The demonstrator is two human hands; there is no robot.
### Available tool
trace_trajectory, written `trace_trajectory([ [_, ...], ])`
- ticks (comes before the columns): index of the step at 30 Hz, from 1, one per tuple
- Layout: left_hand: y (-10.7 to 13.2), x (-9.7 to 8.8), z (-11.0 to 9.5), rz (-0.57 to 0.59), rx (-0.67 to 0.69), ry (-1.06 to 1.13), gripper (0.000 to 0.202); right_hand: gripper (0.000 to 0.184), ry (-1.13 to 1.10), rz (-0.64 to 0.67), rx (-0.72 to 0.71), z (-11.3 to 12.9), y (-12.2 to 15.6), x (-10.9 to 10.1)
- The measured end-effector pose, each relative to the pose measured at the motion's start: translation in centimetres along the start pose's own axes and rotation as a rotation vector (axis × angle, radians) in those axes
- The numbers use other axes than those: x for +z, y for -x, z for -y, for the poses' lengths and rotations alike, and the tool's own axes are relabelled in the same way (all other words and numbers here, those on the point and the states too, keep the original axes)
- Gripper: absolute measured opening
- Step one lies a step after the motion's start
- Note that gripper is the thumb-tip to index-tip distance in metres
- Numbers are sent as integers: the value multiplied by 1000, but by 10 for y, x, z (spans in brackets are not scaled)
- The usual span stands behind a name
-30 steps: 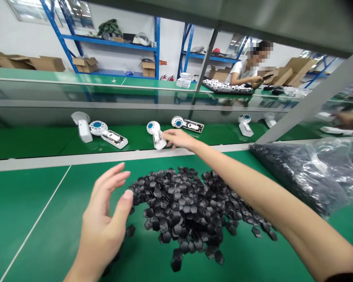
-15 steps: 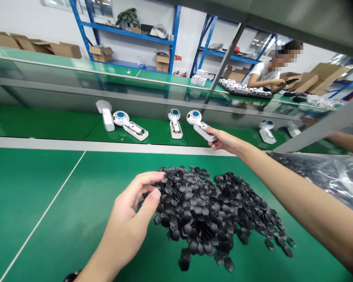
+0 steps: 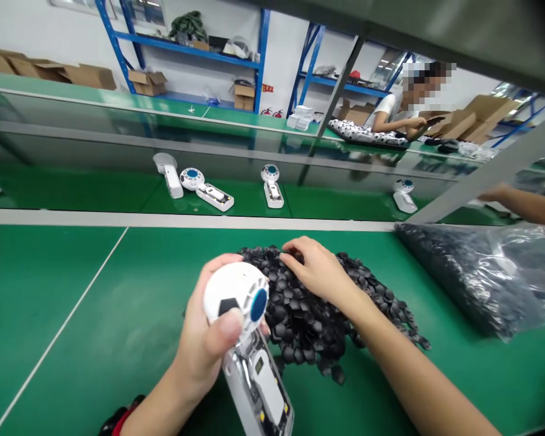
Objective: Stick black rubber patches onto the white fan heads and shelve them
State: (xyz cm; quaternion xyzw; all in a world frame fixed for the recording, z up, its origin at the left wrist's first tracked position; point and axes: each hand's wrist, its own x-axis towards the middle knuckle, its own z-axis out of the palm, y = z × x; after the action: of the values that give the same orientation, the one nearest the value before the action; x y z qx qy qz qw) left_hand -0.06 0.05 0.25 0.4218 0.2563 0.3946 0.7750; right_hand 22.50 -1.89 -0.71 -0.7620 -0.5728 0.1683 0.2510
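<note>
My left hand (image 3: 209, 348) is closed around a white handheld fan (image 3: 249, 339) with a football-patterned round head and a blue centre; its open back shows inner parts. A pile of small black plastic pieces (image 3: 313, 315) lies on the green table just beyond the fan. My right hand (image 3: 315, 269) rests on top of that pile, fingers curled down into the pieces; whether it holds one is hidden.
More white fans (image 3: 200, 184) (image 3: 271, 184) (image 3: 403, 195) lie on the green conveyor behind a grey strip. A clear bag of black pieces (image 3: 476, 272) sits at right. Another person's arm (image 3: 522, 203) reaches in at far right; a seated person works behind.
My right hand took a fan from the conveyor and brought it near. The fan is now in my left hand, and my right hand has dropped onto the black pile.
</note>
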Motion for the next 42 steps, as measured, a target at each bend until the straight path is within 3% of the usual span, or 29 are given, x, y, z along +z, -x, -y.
trace_trajectory([
  [5,1,11,13,-58,-131,-143,66,9,19,22,-21,-6,-1,5],
  [10,2,14,11,-32,-194,-126,69,14,-130,-17,-58,10,13,-14],
  [15,4,13,10,-24,-171,-222,69,11,-739,-47,-140,36,41,-25],
  [17,6,13,11,-19,-136,-292,71,8,-839,-36,-182,44,49,-22],
  [21,8,11,11,-10,-107,-329,73,24,-715,-33,-317,48,56,-16],
  [25,7,10,10,-6,-132,-323,73,24,-589,-87,-426,45,55,-17],
  [28,6,7,12,-6,-132,-330,73,22,-617,-152,-362,44,53,-16],
  [32,3,0,17,82,-110,-325,68,19,-708,-206,-216,44,53,-11],
  [34,2,-3,19,114,-91,-333,65,18,-670,-237,-218,44,54,-9],
  [39,2,-4,17,113,-84,-354,64,19,-321,-459,-441,47,58,-8],
  [42,1,-2,12,119,-32,-384,58,14,-271,-404,-638,49,61,-8],
])
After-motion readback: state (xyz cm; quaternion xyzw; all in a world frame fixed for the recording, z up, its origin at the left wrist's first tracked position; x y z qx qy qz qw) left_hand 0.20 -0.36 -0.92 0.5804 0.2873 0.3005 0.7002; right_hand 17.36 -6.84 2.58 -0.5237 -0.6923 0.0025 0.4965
